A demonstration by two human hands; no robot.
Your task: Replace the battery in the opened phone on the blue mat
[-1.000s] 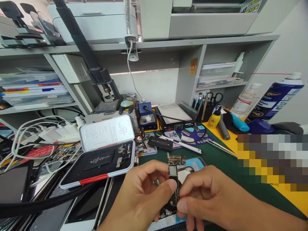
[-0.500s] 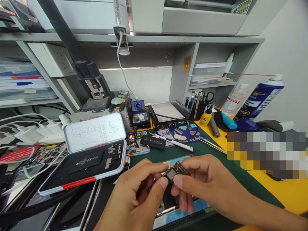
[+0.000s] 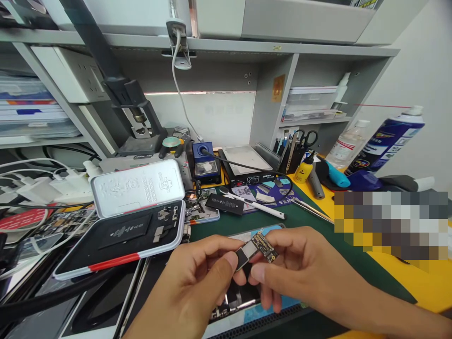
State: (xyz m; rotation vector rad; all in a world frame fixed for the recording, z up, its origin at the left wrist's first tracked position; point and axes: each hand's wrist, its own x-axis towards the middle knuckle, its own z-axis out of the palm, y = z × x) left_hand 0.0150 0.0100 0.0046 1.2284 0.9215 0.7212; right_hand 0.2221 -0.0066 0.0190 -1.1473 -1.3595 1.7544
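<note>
A small L-shaped phone circuit board [image 3: 251, 248], dark with a silver shield plate and gold contacts, is tilted up between my hands. My left hand [image 3: 199, 270] pinches its left end, thumb on the face and fingers behind. My right hand [image 3: 300, 268] is curled at the other end, index finger at the upper edge and thumb just below the board; its contact is partly hidden. Beneath lies an opened phone housing [image 3: 243, 303], mostly covered by my hands, on a blue and white work pad [image 3: 259, 313].
An open tin case [image 3: 120, 261] with phone parts stands left. Behind my hands lie a phone battery [image 3: 225, 204], a white pen-like tool [image 3: 264, 209] and tweezers [image 3: 312, 210]. A heating plate [image 3: 247, 162], soldering station [image 3: 206, 162] and yellow bottle [image 3: 304, 169] stand at the back.
My right thumb has come off the board's face and slid lower. The board has turned, showing more of its gold-dotted right arm. The camera view has shifted slightly.
</note>
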